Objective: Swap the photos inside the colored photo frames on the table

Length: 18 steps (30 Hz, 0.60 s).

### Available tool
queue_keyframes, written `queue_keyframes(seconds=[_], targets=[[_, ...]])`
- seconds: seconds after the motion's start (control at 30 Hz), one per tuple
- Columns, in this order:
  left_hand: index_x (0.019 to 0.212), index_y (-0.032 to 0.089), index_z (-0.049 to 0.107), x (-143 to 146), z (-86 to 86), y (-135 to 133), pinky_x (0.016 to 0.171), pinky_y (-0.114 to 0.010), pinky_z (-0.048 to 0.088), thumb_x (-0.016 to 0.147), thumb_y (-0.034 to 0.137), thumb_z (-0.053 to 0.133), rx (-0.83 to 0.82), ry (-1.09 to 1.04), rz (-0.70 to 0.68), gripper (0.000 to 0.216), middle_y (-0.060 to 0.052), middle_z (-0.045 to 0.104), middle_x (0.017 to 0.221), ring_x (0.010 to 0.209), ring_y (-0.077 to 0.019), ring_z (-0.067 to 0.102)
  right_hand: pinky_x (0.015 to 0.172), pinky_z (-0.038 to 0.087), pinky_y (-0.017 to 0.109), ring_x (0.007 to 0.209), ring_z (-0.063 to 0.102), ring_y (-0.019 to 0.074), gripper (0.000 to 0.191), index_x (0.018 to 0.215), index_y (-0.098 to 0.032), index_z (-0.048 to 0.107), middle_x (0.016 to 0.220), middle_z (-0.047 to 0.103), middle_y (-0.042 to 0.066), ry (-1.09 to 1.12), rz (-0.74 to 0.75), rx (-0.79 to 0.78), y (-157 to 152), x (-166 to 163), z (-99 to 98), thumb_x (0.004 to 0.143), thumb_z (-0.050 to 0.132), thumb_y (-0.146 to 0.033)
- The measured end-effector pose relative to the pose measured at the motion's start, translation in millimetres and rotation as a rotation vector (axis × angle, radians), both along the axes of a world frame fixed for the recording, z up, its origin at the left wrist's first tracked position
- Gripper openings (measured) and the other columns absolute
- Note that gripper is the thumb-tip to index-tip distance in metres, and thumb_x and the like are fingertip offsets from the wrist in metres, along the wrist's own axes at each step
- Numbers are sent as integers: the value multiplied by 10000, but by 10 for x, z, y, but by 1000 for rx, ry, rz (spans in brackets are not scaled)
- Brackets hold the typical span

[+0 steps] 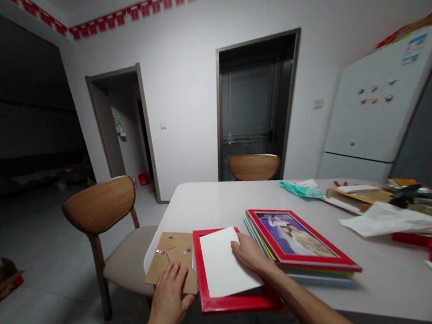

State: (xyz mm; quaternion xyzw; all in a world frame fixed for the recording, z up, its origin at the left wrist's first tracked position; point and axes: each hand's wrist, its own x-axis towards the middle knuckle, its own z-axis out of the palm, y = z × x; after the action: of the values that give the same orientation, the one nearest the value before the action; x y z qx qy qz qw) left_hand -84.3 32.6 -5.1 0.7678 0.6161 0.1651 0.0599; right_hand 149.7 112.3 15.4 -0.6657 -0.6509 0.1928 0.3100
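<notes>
Down at the near left corner of the white table [219, 197], a red picture frame [234, 301] lies flat, its long axis running from the near edge toward the far side. A white sheet [223, 264] lies inside the red picture frame, long axis the same way but skewed a little, its far end leaning left. The right hand [251, 252] rests on the sheet's far right corner, fingers bent with the tips on the paper; whether they pinch the edge cannot be told. Just left of the frame lies a brown backing board [171, 251] with small metal clips, turned at an angle so one corner points far and another overhangs the table's edge. The left hand [170, 292] lies flat on its near part, fingers open and spread, gripping nothing.

Right of the red picture frame, touching or nearly so, sits a stack of frames [304, 260]; the top one is red, holds a photo, and its long axis slants from far left to near right. Farther right lie loose papers [391, 217]. A wooden chair [102, 207] stands at the left.
</notes>
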Motion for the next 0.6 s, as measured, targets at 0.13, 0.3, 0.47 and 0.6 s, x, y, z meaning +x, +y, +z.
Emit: queue_keyframes(seconds=[0.13,0.3,0.47,0.6], targets=[[1166,179,452,-22,-35,18,985,-374,281,667,211,462,55,-42,-4,501,-63,416,1270,1196,-212,319,703,376,309,842,550,245,322,930,-84,563,925,585,178,-308,-54,-23,-93,-6,40,721,424,-285],[1096,192,517,-169,-68,119,970,-337,328,710,163,348,238,-261,12,423,-37,511,1187,1126,-157,423,745,371,342,915,503,259,371,1026,-88,525,984,545,175,-410,-26,134,-176,-41,46,707,470,-269],[992,224,589,-302,56,179,932,-326,370,745,295,392,322,-592,45,323,-22,597,1073,1029,-171,516,841,330,304,978,458,205,323,1033,-148,554,1055,535,114,-244,278,270,-402,-379,125,752,441,-261],[980,204,598,-408,169,192,875,-323,412,711,391,470,315,-898,150,351,-28,633,1007,955,-202,562,825,344,307,946,464,202,324,999,-188,570,1015,556,76,-223,493,256,-610,-764,117,708,508,-314]])
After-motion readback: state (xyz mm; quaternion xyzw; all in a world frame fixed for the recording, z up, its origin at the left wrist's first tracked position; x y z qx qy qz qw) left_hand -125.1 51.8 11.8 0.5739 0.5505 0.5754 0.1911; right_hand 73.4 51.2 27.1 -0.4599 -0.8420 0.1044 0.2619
